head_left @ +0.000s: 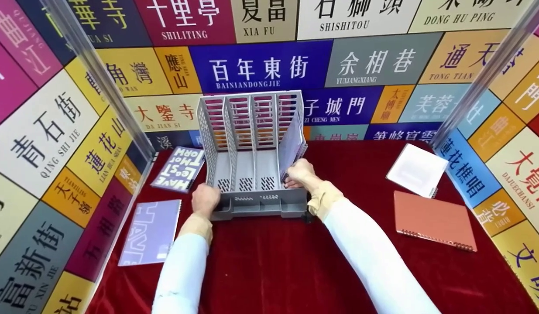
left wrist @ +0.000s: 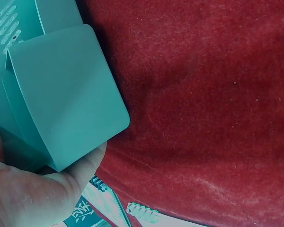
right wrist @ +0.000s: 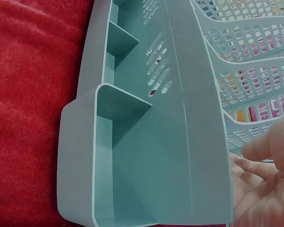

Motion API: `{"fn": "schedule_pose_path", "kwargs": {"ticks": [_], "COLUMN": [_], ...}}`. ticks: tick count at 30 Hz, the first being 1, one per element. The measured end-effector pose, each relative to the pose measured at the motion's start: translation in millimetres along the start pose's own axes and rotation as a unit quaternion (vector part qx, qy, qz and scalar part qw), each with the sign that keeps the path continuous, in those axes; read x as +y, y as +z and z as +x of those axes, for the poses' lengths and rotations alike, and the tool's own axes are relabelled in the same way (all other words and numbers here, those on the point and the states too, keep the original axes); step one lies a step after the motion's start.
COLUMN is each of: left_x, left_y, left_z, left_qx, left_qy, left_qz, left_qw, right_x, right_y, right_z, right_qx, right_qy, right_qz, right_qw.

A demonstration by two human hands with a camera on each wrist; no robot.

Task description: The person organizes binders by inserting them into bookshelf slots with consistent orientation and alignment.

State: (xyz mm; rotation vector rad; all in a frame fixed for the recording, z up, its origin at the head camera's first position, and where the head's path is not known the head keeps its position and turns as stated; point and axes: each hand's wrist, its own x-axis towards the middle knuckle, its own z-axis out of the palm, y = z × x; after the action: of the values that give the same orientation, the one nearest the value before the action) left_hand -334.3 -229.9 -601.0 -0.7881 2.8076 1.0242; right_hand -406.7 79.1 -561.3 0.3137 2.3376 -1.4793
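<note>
A grey desktop file rack (head_left: 245, 198) with upright dividers stands mid-table, its front bin facing me. My left hand (head_left: 206, 198) grips its front left corner; in the left wrist view that hand (left wrist: 42, 191) wraps the lower edge of the front bin (left wrist: 68, 99). A spiral notebook (head_left: 292, 146) stands on edge, slightly tilted, in the rightmost compartment. Fingers curled, my right hand (head_left: 302, 173) holds the notebook's lower front end, low in that compartment. The right wrist view shows that hand (right wrist: 267, 175) behind the bin's wall (right wrist: 199, 113), with the notebook hidden there.
Left of the rack lie a lettered booklet (head_left: 178, 169) and a purple spiral notebook (head_left: 151, 231). On the right lie a white spiral notebook (head_left: 417, 170) and an orange-red one (head_left: 435, 220). Red cloth (head_left: 269, 266) covers the table; printed panels (head_left: 260, 65) enclose it.
</note>
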Motion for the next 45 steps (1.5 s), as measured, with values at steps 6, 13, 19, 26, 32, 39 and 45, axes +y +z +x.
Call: {"fn": "schedule_pose_path", "kwargs": {"ticks": [6,13,19,26,32,39,45], "left_x": [0.6,0.9,0.5,-2.2,-2.0,-2.8,0.1], "left_y": [0.2,-1.4,0.8,-0.8,-2.8,-3.5,-1.8], "left_z": [1.7,-2.6,-4.1,-1.2,0.3,-0.7,-1.4], "left_qx": [-0.007,-0.003,-0.01,-0.015,-0.02,-0.014,-0.016], "left_qy": [-0.003,-0.006,0.001,-0.008,-0.003,-0.001,0.002], "left_qz": [-0.004,-0.009,-0.001,0.0,0.001,-0.002,-0.002], "left_qw": [1.0,0.9999,1.0,0.9999,0.9998,0.9999,0.9999], "right_x": [-1,4,12,20,27,64,71], "right_y": [-9,-23,-37,-53,-73,-120,-163], "right_z": [-6.6,-14.8,-17.4,-20.5,-25.6,1.4,-21.4], "right_qx": [-0.006,-0.037,-0.04,-0.016,-0.002,0.003,0.033], "right_qy": [-0.014,-0.04,-0.047,-0.06,-0.076,-0.139,-0.161], "right_qz": [0.003,-0.006,0.022,0.0,-0.086,-0.195,-0.301], "right_qw": [0.9999,0.9985,0.9978,0.998,0.9934,0.9708,0.9395]}}
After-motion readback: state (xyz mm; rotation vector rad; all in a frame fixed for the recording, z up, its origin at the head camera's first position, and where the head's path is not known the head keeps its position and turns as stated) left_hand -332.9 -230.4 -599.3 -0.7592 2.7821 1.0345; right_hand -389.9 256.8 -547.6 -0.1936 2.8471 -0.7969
